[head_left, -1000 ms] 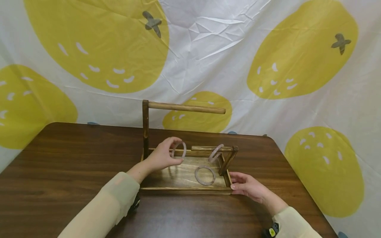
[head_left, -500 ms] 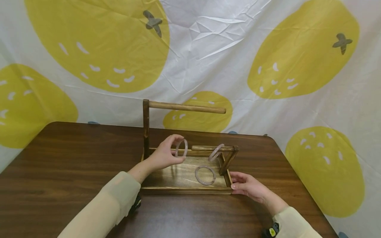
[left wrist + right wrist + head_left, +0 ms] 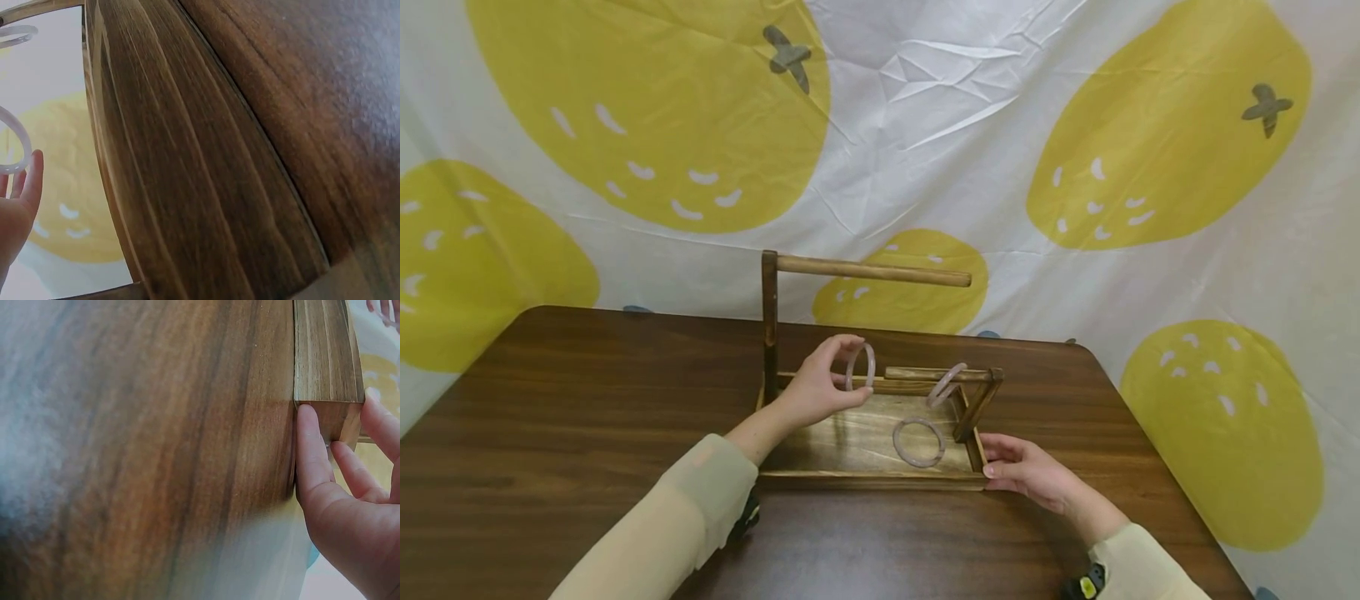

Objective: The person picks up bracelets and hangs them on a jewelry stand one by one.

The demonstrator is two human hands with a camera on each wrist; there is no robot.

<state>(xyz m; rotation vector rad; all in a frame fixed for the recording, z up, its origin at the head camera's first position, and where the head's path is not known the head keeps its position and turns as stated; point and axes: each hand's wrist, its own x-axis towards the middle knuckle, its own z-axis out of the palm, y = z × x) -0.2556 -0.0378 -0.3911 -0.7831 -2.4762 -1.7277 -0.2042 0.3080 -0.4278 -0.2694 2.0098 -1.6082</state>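
My left hand [image 3: 823, 381] pinches a pale translucent bangle [image 3: 871, 368] upright between thumb and fingertips. It holds the bangle above a wooden tray stand [image 3: 872, 476], just left of the free end of the low peg [image 3: 910, 373]. A similar bangle [image 3: 943, 385] hangs tilted on that peg near its post, and another bangle [image 3: 896, 442] lies flat in the tray. At the tray's right end, my right hand [image 3: 1030, 475] rests its thumb at the front corner. Its fairly straight fingers [image 3: 309, 434] press the outer end face in the right wrist view.
A taller post at the tray's left carries a long bare upper bar [image 3: 872, 271], above my left hand. The stand sits on a dark wooden table [image 3: 587, 400]. Behind the table hangs a white cloth [image 3: 917, 150] printed with yellow fruit.
The left hand has moved slightly right and up with its bangle, bringing it closer to the low peg's free end. The right hand keeps its place at the tray.
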